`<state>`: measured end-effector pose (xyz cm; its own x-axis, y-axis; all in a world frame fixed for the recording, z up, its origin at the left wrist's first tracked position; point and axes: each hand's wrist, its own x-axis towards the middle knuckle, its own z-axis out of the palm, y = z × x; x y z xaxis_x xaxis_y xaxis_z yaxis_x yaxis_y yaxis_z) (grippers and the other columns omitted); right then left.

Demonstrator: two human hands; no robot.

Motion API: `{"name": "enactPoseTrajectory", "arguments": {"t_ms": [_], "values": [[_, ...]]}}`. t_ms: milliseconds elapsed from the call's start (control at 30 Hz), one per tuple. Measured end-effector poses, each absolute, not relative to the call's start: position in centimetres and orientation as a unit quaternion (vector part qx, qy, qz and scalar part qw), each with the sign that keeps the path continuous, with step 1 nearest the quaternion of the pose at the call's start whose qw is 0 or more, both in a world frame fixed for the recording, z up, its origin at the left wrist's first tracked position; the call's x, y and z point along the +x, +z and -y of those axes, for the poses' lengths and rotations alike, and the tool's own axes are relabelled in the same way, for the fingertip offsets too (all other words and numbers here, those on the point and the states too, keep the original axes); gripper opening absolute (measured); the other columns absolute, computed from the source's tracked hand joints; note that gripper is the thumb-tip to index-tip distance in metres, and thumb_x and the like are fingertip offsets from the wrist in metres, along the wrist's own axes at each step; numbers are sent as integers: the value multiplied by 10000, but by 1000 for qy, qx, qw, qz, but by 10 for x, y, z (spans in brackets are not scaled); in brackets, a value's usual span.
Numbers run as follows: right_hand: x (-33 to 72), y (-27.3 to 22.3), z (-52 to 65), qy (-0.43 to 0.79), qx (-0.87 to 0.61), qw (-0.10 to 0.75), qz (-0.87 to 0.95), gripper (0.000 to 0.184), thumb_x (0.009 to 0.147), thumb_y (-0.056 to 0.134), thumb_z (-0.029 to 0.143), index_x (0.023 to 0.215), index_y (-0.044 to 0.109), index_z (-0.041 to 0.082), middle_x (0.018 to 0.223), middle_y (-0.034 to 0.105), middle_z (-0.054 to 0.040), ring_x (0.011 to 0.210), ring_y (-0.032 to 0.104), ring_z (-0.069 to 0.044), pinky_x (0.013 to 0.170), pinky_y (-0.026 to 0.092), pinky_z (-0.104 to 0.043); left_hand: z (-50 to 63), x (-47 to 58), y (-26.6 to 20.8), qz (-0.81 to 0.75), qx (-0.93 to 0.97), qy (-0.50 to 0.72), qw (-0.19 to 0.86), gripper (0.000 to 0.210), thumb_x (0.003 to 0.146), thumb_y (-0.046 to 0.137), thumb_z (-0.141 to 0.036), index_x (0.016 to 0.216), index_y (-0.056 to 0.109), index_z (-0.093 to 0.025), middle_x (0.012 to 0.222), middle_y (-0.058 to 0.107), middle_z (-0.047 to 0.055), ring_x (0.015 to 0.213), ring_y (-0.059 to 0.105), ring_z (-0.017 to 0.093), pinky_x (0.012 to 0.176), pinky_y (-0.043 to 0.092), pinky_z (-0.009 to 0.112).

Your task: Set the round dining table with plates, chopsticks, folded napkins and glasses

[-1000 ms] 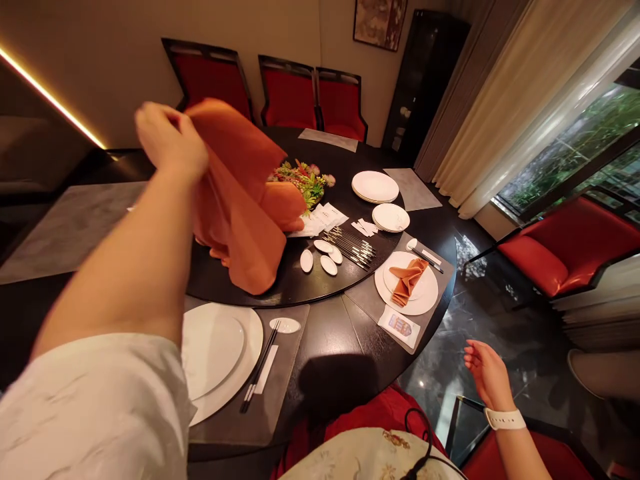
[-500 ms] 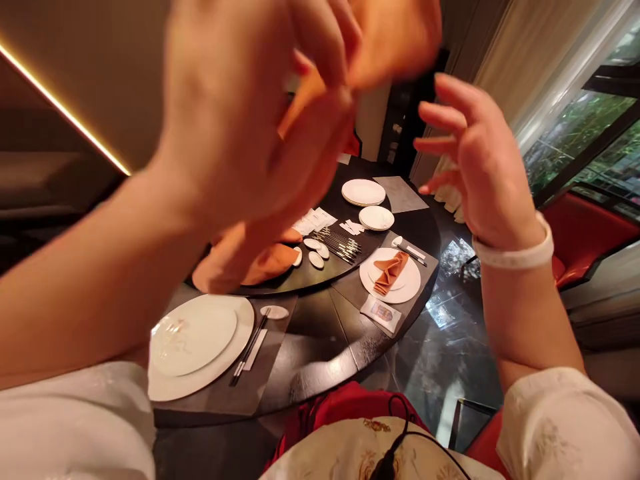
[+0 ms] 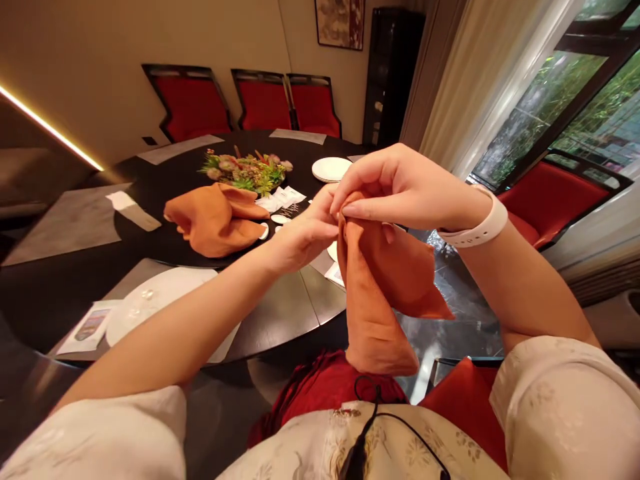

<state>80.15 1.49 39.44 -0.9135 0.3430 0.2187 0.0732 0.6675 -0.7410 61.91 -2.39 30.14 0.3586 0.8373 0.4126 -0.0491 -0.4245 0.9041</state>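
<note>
Right hand (image 3: 395, 193) pinched the napkin (image 3: 375, 293) at its gathered top, left hand (image 3: 306, 237) close beside it with a grip I couldn't make out, the long fold hanging down below both, before the table (image 3: 280, 313).

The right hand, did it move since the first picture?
Yes, the right hand moved up and left against the curtain, now pinching a napkin.

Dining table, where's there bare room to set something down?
Bare patches: the near tabletop, seen between the near gray placemat and the held orange napkin; and the left gray placemat, except the white slip at its inner edge. Crowded: the middle, with the orange napkin pile, flower arrangement and white packets. Right side: partly hidden.
</note>
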Motion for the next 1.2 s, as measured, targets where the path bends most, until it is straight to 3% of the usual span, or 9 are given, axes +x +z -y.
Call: {"name": "enactPoseTrajectory", "arguments": {"t_ms": [133, 333, 467, 600, 767, 833, 933, 1033, 1200], "values": [[824, 413, 3, 395, -120, 85, 907, 109, 838, 651, 134, 915, 728, 127, 807, 719, 64, 797, 661, -69, 735, 522, -168, 37, 636, 300, -292, 753, 408, 425, 587, 709, 745, -548, 1156, 603, -195, 1068, 651, 93, 1150, 588, 302, 976, 490, 423], [848, 427, 25, 374, -90, -7, 923, 145, 843, 632, 79, 937, 723, 143, 851, 749, 58, 751, 675, -47, 711, 513, -151, 53, 663, 309, -209, 834, 252, 445, 355, 769, 732, -504, 794, 638, -162, 831, 667, 60, 851, 627, 208, 799, 525, 295], [860, 430, 30, 310, -54, -7, 949, 132, 853, 635, 73, 937, 715, 137, 805, 722, 48, 698, 635, -33, 677, 483, -128, 58, 660, 310, -198, 837, 199, 470, 354, 805, 698, -491, 755, 606, -153, 707, 608, 17, 669, 559, 137, 643, 477, 230], [871, 429, 27, 303, -58, 14, 951, 112, 909, 603, 146, 994, 676, 137, 822, 701, 17, 684, 610, -48, 640, 473, -146, 63, 629, 314, -222, 849, 203, 434, 361, 798, 710, -469, 698, 568, -153, 715, 597, 22, 701, 544, 142, 669, 459, 230], [847, 411, 26, 307, -144, 48, 940, 386, 860, 680, 225, 1223, 575, 146, 881, 691, 6, 702, 617, -77, 594, 456, -172, 83, 597, 319, -309, 857, 247, 331, 353, 868, 593, -359, 604, 448, -175, 580, 487, -14, 563, 427, 100, 556, 360, 217], [824, 402, 28, 297, -155, 12, 942, 351, 836, 703, 247, 1160, 614, 149, 840, 680, 14, 683, 601, -87, 596, 440, -189, 92, 594, 320, -351, 855, 273, 267, 325, 859, 553, -313, 595, 412, -187, 527, 411, -34, 529, 375, 99, 529, 316, 224], [791, 391, 32, 274, -171, -26, 946, 117, 851, 643, 186, 950, 674, 133, 740, 647, 15, 615, 534, -86, 589, 390, -210, 101, 591, 317, -404, 846, 295, 186, 242, 826, 519, -263, 618, 412, -199, 524, 399, -37, 542, 383, 116, 540, 303, 236], [771, 388, 36, 235, -191, -23, 953, 85, 848, 590, 130, 840, 675, 127, 723, 638, -3, 609, 489, -95, 601, 352, -231, 106, 585, 309, -449, 831, 302, 127, 211, 797, 533, -239, 630, 410, -206, 543, 415, -30, 547, 390, 127, 529, 277, 250], [748, 380, 35, 209, -148, -51, 965, 141, 835, 554, 98, 737, 646, 140, 686, 618, -15, 605, 461, -112, 610, 332, -252, 112, 567, 297, -436, 824, 290, 218, 260, 848, 538, -279, 634, 418, -195, 565, 461, -29, 534, 385, 109, 508, 276, 237]]}}
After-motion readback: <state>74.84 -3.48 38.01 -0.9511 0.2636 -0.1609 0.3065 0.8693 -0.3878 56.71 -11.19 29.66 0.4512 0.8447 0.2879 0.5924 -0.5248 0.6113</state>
